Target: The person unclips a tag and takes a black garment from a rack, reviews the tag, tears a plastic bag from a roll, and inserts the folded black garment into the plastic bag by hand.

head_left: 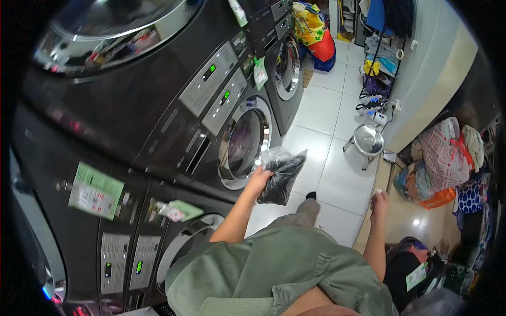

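My left hand [258,182] grips a clear plastic bag [286,176] by its side. Something black, perhaps folded cloth, fills the bag. It hangs in front of the round glass door of a dark washing machine [245,139]. My right hand [378,205] is out to the right, low over the floor, with its fingers curled. A small white bit shows at its fingertips, too small to name.
Stacked dark machines with green-lit panels line my left, with paper tags [96,190] hanging from them. A metal stool [368,139] stands ahead on white tiles. Stuffed bags [443,152] crowd the right; a colourful sack [311,31] stands at the far end, near a rack [380,58].
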A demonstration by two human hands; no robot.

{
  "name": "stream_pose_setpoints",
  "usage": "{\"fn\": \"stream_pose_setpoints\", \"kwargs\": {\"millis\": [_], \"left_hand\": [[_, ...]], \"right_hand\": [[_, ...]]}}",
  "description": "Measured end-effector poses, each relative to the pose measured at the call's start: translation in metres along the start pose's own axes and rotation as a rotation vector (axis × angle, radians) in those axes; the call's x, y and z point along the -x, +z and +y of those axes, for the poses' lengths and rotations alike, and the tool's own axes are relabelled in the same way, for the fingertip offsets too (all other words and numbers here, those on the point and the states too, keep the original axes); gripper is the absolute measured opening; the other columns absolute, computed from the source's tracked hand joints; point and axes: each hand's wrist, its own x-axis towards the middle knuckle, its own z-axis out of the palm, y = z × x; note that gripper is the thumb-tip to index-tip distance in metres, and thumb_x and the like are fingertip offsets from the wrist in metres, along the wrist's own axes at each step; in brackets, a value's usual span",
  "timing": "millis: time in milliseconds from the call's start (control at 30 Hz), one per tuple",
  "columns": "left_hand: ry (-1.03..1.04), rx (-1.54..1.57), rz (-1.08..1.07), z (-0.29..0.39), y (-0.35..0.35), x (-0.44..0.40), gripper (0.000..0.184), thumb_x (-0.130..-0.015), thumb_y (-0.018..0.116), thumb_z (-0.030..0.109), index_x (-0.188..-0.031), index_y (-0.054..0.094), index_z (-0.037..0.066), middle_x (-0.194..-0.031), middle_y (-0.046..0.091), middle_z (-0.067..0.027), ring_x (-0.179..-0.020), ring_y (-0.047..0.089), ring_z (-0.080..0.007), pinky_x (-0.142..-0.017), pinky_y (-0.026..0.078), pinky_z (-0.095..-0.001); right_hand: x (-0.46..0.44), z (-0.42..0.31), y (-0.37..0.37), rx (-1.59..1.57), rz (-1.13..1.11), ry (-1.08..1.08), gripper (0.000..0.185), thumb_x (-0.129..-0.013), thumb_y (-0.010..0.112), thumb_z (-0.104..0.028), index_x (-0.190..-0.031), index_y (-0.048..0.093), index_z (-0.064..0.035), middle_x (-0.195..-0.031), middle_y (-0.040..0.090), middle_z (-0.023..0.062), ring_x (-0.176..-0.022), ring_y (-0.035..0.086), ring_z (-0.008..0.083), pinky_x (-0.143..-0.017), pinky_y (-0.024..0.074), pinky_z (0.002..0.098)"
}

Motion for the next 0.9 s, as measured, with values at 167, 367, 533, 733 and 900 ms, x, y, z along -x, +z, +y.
{"fn": "stream_pose_setpoints", "kwargs": {"millis": [167, 367, 533, 733, 900], "left_hand": [[0.055, -0.099, -0.015, 0.038, 0.031, -0.132, 0.038, -0.072, 0.046, 0.005, -0.109, 0.046, -0.001, -0.095, 0.055, -0.0074, -0.084, 0.052, -0.0151, -0.075, 0.041, -0.0254], [0.1, -0.087, -0.186, 0.127, 0.137, -0.267, 0.035, -0.072, 0.049, 0.006, -0.106, 0.048, -0.001, -0.092, 0.055, -0.0051, -0.084, 0.051, -0.0137, -0.075, 0.04, -0.0257], [0.094, 0.068, -0.35, 0.186, 0.219, -0.342, 0.031, -0.074, 0.046, 0.003, -0.104, 0.049, -0.002, -0.092, 0.056, -0.0065, -0.083, 0.052, -0.0127, -0.075, 0.041, -0.0249], [0.058, 0.07, -0.318, 0.223, 0.258, -0.395, 0.027, -0.073, 0.047, 0.004, -0.1, 0.051, 0.0, -0.09, 0.055, -0.0025, -0.082, 0.051, -0.0108, -0.077, 0.04, -0.0234], [0.121, 0.107, -0.235, 0.269, 0.287, -0.399, 0.036, -0.072, 0.046, -0.002, -0.108, 0.048, 0.0, -0.099, 0.055, -0.0039, -0.092, 0.051, -0.0129, -0.085, 0.037, -0.0256]], "right_hand": [[-0.086, -0.035, 0.043, -0.132, -0.047, 0.01, 0.004, -0.08, 0.048, -0.012, -0.077, 0.047, -0.0094, -0.056, 0.046, -0.0012, -0.043, 0.041, 0.0071, -0.037, 0.0306, 0.0192], [-0.181, -0.049, 0.057, -0.393, 0.043, 0.059, 0.006, -0.073, 0.048, 0.001, -0.074, 0.051, -0.0038, -0.067, 0.052, 0.0019, -0.061, 0.048, 0.0108, -0.057, 0.0378, 0.0194], [-0.281, -0.085, 0.066, -0.23, -0.133, 0.07, 0.009, -0.068, 0.043, -0.002, -0.07, 0.052, -0.0035, -0.066, 0.053, 0.0039, -0.053, 0.044, 0.0096, -0.048, 0.0331, 0.0194], [-0.379, -0.208, 0.199, -0.043, -0.781, -0.164, 0.045, -0.068, 0.057, -0.028, -0.105, 0.05, -0.0034, -0.091, 0.054, 0.0021, -0.069, 0.045, 0.0076, -0.06, 0.0346, 0.0185], [-0.418, -0.26, 0.288, -0.119, -1.144, -0.001, 0.053, -0.058, 0.074, -0.013, -0.103, 0.051, 0.0017, -0.095, 0.057, 0.0066, -0.088, 0.054, 0.0155, -0.079, 0.0411, 0.0278]]}}
